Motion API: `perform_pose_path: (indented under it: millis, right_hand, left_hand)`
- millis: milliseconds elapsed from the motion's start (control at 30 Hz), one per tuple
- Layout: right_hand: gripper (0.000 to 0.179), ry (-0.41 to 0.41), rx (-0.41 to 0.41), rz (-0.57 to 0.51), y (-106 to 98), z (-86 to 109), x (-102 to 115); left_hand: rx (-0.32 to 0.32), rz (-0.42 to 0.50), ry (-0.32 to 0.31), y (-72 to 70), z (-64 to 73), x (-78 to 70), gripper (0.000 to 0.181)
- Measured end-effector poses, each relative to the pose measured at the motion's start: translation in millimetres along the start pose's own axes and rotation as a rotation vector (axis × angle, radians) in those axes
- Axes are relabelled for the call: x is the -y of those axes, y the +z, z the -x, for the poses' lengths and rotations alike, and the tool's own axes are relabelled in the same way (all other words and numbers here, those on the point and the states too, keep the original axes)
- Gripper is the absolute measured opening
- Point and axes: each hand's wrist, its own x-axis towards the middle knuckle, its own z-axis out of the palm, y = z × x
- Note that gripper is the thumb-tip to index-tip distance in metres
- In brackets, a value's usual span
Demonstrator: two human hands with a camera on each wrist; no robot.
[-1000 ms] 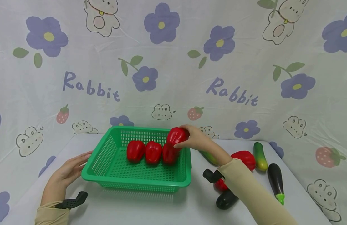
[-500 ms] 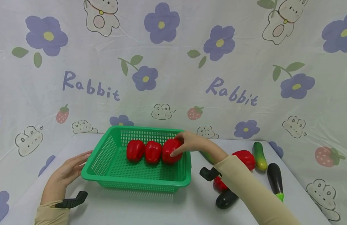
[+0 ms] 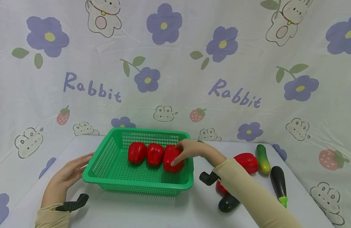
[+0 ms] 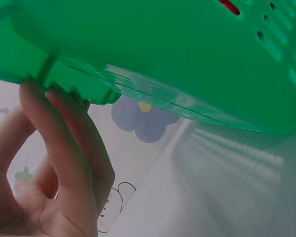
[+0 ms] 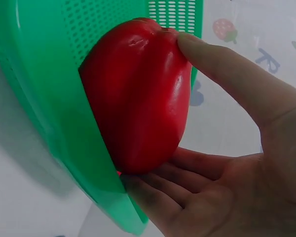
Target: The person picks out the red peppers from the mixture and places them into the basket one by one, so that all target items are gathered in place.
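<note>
My right hand (image 3: 189, 149) grips a red bell pepper (image 3: 172, 160) inside the right end of a green plastic basket (image 3: 138, 187). In the right wrist view, the thumb is at the top of the pepper (image 5: 138, 94) and the fingers reach under its other end. Two more red bell peppers, one on the left (image 3: 137, 153) and one in the middle (image 3: 155, 154), lie in a row beside it. At the basket's left side is my left hand (image 3: 70, 172), its fingertips touching the rim from outside, as the left wrist view also shows.
Right of the basket lie a large red bell pepper (image 3: 247, 162), a cucumber (image 3: 262, 158), an eggplant (image 3: 278, 183) and another dark eggplant (image 3: 228, 203). A further red pepper (image 3: 221, 188) is partly behind the right sleeve. A patterned cloth (image 3: 175, 63) hangs behind the white table (image 3: 129, 212).
My right hand has lowered its bell pepper from rim height down into the basket, covering the red pepper seen beneath it one second ago. The left hand and basket stay put.
</note>
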Motion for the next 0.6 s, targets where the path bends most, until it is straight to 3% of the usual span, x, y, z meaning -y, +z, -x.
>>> perform_pose_path:
  millis: [600]
  right_hand:
    - [0.069,0.027,0.038,0.015,15,-3.7,8]
  left_hand:
    - [-0.007,-0.005,-0.013,-0.4,1.1,-0.8,0.024]
